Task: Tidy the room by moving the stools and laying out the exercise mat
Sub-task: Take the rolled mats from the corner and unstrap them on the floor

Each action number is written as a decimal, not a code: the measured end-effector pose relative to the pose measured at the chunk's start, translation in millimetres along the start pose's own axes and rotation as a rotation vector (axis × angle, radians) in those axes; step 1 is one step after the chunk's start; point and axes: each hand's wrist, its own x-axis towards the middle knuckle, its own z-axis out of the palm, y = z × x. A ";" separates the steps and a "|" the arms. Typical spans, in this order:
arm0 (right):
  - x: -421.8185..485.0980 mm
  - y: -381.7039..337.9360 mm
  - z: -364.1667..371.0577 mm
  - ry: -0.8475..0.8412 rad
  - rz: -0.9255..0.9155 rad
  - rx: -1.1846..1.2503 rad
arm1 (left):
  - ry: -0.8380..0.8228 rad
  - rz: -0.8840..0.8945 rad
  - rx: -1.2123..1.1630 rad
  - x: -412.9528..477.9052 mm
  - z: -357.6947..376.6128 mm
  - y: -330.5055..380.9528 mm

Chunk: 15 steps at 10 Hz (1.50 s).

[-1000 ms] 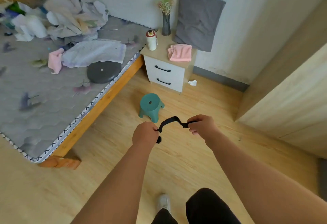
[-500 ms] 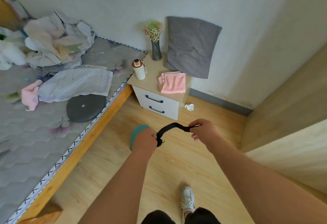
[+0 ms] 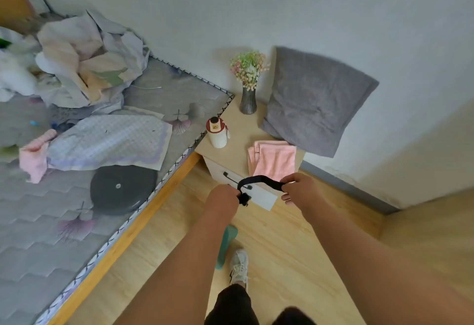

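Black strap [image 3: 261,178] pinched between left hand [image 3: 221,197] and right hand [image 3: 300,188], teal stool [image 3: 227,245] waiting near the foot [image 3: 238,264], no mat laid yet.

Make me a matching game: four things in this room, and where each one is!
Things: 1 black strap; 2 pink towel; 3 grey pillow; 4 teal stool.
Places: A leaning against the wall; B on the floor beside the shoe; C stretched between left hand and right hand; D folded on the nightstand.
Pairs: 1-C; 2-D; 3-A; 4-B.
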 end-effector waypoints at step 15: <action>309.9 -139.4 108.6 -0.367 -0.127 -0.606 | -0.211 -0.376 -0.090 275.7 -17.9 56.2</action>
